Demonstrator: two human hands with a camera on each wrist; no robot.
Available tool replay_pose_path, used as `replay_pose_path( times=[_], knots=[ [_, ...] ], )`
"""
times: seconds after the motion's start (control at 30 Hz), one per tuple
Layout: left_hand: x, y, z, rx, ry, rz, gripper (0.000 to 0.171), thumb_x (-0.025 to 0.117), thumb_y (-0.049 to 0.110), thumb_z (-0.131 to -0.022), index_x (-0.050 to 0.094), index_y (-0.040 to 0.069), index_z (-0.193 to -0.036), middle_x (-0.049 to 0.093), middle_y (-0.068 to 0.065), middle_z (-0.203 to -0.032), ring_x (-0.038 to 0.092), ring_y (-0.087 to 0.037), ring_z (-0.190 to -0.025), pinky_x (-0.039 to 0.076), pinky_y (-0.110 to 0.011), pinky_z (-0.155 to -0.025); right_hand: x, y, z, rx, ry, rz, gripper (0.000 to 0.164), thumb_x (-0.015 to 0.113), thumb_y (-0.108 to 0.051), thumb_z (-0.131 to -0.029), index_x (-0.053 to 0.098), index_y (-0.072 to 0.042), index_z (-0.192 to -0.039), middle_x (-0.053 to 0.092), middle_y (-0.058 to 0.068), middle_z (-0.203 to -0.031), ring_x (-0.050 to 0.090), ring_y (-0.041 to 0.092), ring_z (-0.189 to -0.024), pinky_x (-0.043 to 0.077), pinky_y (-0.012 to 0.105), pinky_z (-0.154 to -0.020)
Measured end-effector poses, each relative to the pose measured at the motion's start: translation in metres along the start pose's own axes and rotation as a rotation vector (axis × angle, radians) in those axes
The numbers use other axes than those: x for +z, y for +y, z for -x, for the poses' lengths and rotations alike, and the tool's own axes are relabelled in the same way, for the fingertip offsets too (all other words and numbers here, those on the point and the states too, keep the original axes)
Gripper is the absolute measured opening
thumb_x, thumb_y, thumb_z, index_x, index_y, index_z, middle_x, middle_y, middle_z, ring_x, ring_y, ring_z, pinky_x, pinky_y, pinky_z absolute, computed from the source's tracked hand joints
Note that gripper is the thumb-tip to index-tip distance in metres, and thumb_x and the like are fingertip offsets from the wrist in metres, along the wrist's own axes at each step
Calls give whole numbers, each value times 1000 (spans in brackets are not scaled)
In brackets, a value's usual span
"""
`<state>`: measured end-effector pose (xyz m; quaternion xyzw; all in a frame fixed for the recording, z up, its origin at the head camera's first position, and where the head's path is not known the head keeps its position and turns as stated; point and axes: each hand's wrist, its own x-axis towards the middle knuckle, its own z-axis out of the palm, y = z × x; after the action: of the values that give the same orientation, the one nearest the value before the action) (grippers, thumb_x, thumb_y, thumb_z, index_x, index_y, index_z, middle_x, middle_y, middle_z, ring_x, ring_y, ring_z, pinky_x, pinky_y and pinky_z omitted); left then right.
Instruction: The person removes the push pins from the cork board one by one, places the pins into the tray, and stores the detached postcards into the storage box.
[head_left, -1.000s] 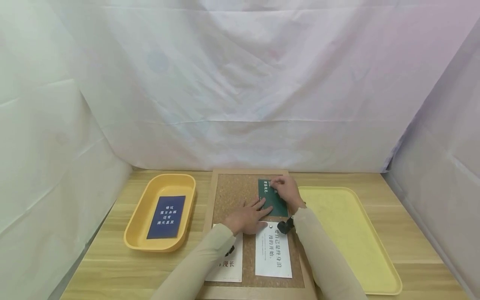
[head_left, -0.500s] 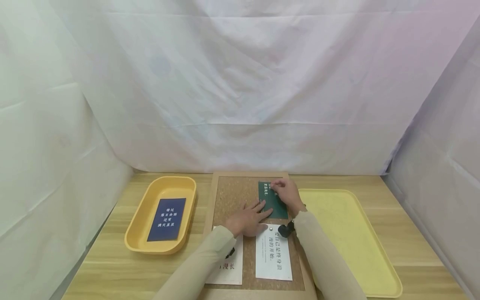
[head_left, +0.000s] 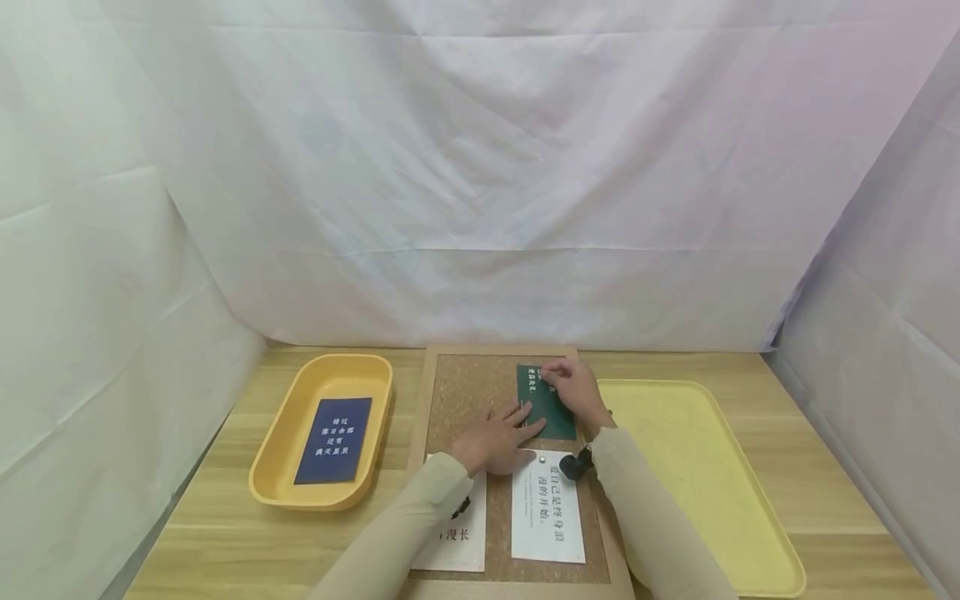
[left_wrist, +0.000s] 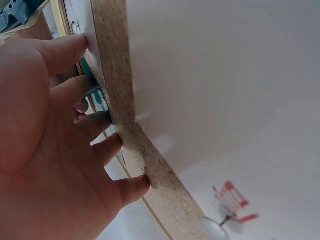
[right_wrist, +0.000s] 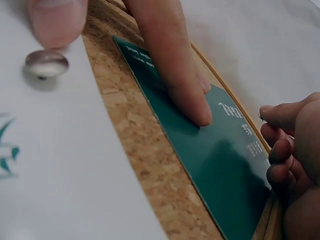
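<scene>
A green card with white writing lies near the far right corner of a wood-framed corkboard. My left hand rests with fingers spread across the board, some fingertips on the green card and the thumb on a white card. Beside that thumb, a silver thumbtack sticks in the white card in the right wrist view. At the green card's far end my right hand pinches a tiny thing, seemingly a thumbtack, between thumb and forefinger; the fingers hide most of it.
Under the left forearm lies another white card, partly covered, with a silver tack. A yellow bin holding a dark blue card stands left. To the right is a flat yellow tray. White cloth surrounds the table.
The head view has tilted slightly, so the scene sits a little lower in it. Both hands stay in nearly the same places on the green card.
</scene>
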<state>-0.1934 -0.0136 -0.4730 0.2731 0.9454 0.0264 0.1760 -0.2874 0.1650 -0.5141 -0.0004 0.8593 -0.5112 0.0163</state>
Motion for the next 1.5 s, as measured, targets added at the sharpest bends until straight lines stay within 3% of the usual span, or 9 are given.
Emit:
replay_pose_path(
  times=[0.3, 0.57, 0.97, 1.5],
  knots=[
    [0, 1, -1, 7, -7, -3, 55, 39, 52, -95, 25, 37, -146, 14, 5, -156, 6, -18, -144, 12, -50, -115, -7, 4, 1, -13, -46, -15, 16, 59, -25, -92, 69, -13, -99, 65, 5, -104, 57, 20, -89, 48, 27, -68],
    [0, 1, -2, 10, 4, 12, 55, 40, 52, -94, 26, 38, -146, 15, 4, -156, 7, -18, -144, 13, -50, -115, -14, 6, 3, -21, -72, -38, 19, 59, -30, -92, 69, -16, -101, 64, 4, -96, 55, 20, -77, 47, 28, -59],
    [0, 1, -4, 3, 10, 31, 55, 42, 51, -94, 28, 38, -145, 15, 5, -156, 6, -18, -144, 12, -50, -115, -25, -1, 5, -35, -132, -111, 25, 60, -29, -92, 68, -10, -105, 57, 18, -79, 45, 14, -56, 40, 23, -46],
    [-2, 2, -8, 7, 9, 32, 55, 43, 51, -94, 28, 37, -145, 16, 4, -156, 7, -19, -144, 12, -50, -115, -39, -7, 10, -57, -148, -57, 31, 62, -34, -89, 67, -10, -108, 57, 27, -87, 47, 18, -59, 43, 29, -52]
  ],
)
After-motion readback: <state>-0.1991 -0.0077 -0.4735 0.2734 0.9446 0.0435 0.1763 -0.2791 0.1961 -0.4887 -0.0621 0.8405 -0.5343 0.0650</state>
